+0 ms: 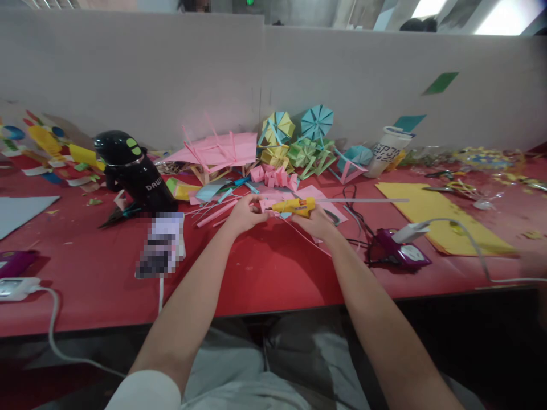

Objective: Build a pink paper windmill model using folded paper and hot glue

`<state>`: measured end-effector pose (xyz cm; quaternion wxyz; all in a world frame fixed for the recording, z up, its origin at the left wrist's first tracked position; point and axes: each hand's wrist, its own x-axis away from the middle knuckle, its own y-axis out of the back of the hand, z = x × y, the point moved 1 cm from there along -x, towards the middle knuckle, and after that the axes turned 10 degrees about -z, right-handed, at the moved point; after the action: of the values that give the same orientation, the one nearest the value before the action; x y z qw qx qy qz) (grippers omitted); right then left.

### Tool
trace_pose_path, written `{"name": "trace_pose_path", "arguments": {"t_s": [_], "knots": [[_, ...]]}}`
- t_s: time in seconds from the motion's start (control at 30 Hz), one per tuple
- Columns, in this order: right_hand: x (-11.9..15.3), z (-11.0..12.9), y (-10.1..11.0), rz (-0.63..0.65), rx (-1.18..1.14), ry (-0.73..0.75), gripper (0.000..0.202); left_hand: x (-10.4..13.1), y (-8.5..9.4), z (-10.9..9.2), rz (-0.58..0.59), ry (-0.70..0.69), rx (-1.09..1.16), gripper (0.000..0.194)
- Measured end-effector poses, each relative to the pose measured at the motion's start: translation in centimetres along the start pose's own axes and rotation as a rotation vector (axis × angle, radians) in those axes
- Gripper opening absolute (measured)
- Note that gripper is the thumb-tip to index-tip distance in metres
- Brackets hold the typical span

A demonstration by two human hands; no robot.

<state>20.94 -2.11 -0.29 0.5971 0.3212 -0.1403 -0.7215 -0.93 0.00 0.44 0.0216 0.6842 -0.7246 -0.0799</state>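
In the head view my right hand (317, 221) is closed round a yellow hot glue gun (294, 206), its nozzle aimed left. A long translucent glue stick (367, 200) juts out of the gun's back end to the right. My left hand (244, 217) pinches a small pink folded paper piece (269, 206) right at the nozzle tip. Whether the tip touches the paper I cannot tell. Just behind the hands lie pink folded paper pieces (276, 177) and thin paper strips (217, 212) on the red table (273, 267).
Yellow and blue paper umbrellas (317, 122) stand against the grey partition (171, 68). A black bottle (139, 173) and a phone (164, 245) are on the left. To the right are a purple power socket (399, 250) with cords, yellow paper sheets (453, 222) and a white cup (387, 152).
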Motion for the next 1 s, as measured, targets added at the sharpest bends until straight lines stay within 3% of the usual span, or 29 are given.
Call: {"name": "trace_pose_path", "arguments": {"t_s": [0.5,0.7,1.0], "knots": [[0.5,1.1,0.7,0.032,0.03,-0.063,0.027,-0.4,0.4,0.7,-0.006,0.015,0.001,0.059],[0.0,-0.8,1.4,-0.055,0.184,-0.034,0.027,-0.6,0.7,0.7,-0.066,-0.001,-0.028,0.058],[-0.6,-1.7,1.9,-0.029,0.139,-0.023,0.028,-0.9,1.0,0.8,-0.162,-0.013,-0.085,0.057]]}}
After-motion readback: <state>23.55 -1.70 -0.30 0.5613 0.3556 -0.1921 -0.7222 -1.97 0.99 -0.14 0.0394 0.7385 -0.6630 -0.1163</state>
